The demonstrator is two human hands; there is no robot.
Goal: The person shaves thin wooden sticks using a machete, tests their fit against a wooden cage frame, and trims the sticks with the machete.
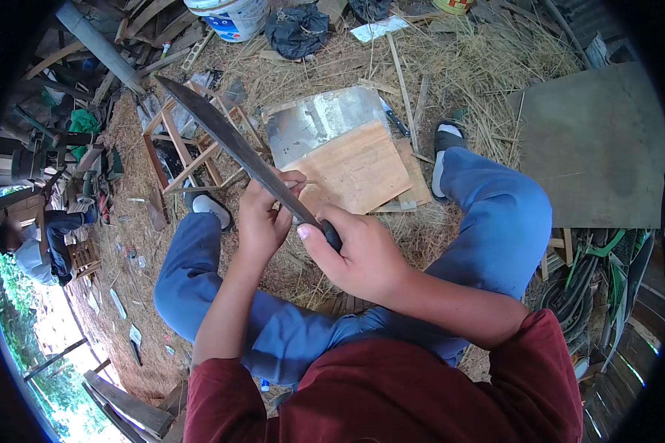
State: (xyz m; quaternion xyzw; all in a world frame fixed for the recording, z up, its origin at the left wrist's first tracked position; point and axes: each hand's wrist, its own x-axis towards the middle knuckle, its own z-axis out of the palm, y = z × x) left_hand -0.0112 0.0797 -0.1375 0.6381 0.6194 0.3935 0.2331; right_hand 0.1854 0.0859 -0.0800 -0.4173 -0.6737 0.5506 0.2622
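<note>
Right hand: gripped the machete
Left hand: curled beside it (contents, couldn't tell)
Long axis: slanted, tip forward-left beyond both hands
Board: lay ahead

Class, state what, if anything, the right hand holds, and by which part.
The right hand grips a long, dark-bladed metal knife by its black handle.

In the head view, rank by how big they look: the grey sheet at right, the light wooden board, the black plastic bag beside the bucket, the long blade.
Grey sheet
Light wooden board
Black plastic bag and long blade: unsure; the blade is longer but thin, and nearer the camera.
</note>
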